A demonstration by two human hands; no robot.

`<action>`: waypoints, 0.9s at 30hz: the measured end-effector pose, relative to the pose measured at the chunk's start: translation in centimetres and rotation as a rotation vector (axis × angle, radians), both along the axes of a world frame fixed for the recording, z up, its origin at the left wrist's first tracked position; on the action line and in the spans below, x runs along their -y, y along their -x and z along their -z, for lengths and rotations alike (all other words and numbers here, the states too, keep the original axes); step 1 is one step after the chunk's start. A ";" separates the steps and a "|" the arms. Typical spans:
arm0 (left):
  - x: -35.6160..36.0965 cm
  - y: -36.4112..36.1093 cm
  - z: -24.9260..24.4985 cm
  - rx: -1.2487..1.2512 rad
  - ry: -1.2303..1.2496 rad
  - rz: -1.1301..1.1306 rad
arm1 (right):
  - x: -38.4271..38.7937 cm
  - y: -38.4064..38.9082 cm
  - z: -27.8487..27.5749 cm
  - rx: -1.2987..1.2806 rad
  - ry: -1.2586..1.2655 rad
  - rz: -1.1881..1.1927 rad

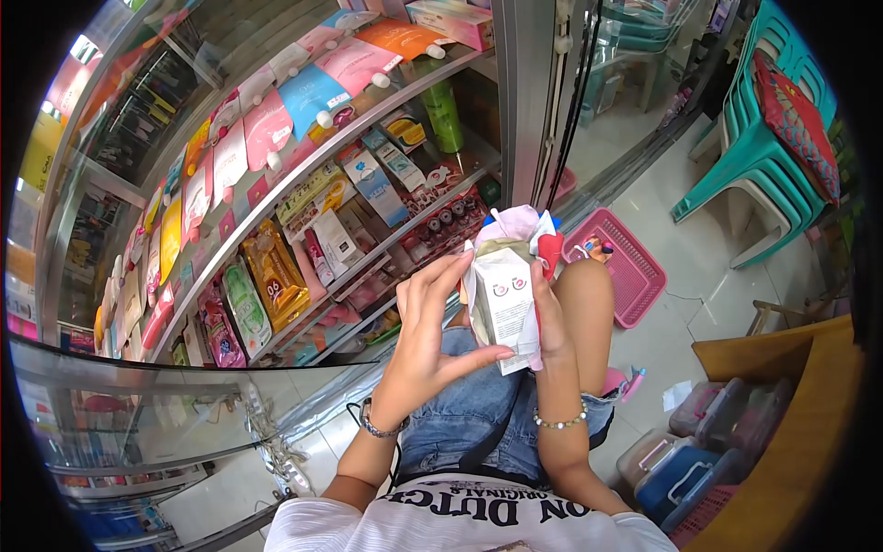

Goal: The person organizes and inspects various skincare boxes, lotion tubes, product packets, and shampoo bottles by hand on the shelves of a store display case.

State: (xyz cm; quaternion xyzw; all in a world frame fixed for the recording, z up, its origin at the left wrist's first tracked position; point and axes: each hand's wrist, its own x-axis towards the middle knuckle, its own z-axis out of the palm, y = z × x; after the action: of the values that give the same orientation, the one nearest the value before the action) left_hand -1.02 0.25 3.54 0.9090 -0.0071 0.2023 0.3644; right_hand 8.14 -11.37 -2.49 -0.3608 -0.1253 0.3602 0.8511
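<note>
Head view: the left hand pinches the white printed pack, thumb near its near end; the right hand braces its right side — fingers partly hidden. Between them, its long axis runs near-to-far — pink basket beyond, right.

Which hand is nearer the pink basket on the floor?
Right. The right hand holds the white box on the side toward the pink basket; the left hand is on the box's opposite side, farther away.

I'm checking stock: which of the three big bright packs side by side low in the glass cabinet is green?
The middle pack, green with white, between the pink one and the golden one.
</note>
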 end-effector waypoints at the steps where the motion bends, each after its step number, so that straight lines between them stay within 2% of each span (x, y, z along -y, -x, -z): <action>1: -0.2 0.0 0.4 -0.016 0.032 -0.006 | -0.1 0.1 -0.2 0.005 0.078 0.044; 5: -0.6 -0.1 1.3 -0.051 0.064 -0.038 | -0.1 0.4 0.7 0.056 -0.101 0.058; 8: -0.6 -0.2 1.7 -0.062 0.001 -0.080 | -0.2 0.3 0.4 0.194 0.002 0.106; 10: -0.2 -0.2 2.6 -0.092 0.142 -0.091 | -0.5 0.3 0.0 0.262 0.054 0.127; 13: 0.7 -0.2 2.6 -0.133 0.314 -0.076 | -1.9 0.5 -0.9 -0.095 -0.084 0.314; 15: 1.2 -0.2 2.3 -0.186 0.512 -0.023 | -1.9 0.5 -0.7 -0.038 -0.016 0.377; 17: 1.4 -0.1 3.1 -0.225 0.492 0.013 | -1.8 0.4 -0.4 0.074 0.128 0.506; 19: 1.7 0.2 3.7 -0.307 0.460 0.086 | -1.8 0.3 -0.1 0.105 0.136 0.542; 24: 1.8 1.1 3.0 -0.357 0.392 0.086 | -1.6 0.3 -0.5 0.206 0.200 0.726; 27: 1.1 2.2 1.7 -0.697 0.588 0.160 | -1.4 1.1 -1.6 0.200 0.225 0.755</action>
State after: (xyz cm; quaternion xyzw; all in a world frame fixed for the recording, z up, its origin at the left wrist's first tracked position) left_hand -3.21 -0.89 1.89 0.7774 0.1036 -0.1508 0.6019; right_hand 6.99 -9.96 -0.94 -0.5056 -0.0261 -0.0033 0.8624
